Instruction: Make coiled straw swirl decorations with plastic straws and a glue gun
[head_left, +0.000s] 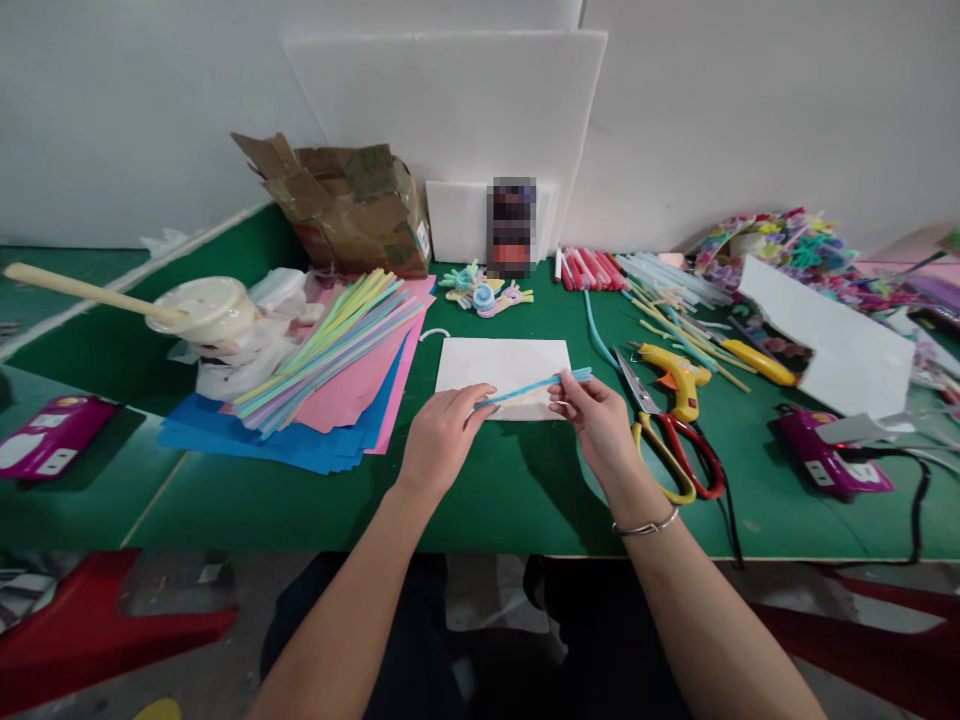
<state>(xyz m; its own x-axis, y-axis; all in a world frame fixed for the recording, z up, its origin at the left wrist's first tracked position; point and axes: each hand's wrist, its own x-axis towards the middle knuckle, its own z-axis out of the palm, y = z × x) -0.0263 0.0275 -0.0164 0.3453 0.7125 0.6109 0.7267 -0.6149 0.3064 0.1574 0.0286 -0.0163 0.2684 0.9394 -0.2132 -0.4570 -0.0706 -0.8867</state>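
Note:
Blue pipe cleaners (525,388) stretch between my two hands, over a white board (501,356) lying on the green table. My left hand (445,425) pinches their left end. The right end is between the thumb and fingers of my right hand (594,415). How many strands there are, I cannot tell. Just right of my right hand lie scissors (664,435) with one yellow and one red handle, blades apart. A yellow glue gun (675,378) rests behind them.
Bundled pastel pipe cleaners (337,345) lie on pink and blue sheets (262,437) at left, near a tub (202,308) with a stick. Behind are a cardboard box (360,205), finished twisted shapes (484,292) and red glue sticks (589,268). A yellow cutter (759,362) lies right.

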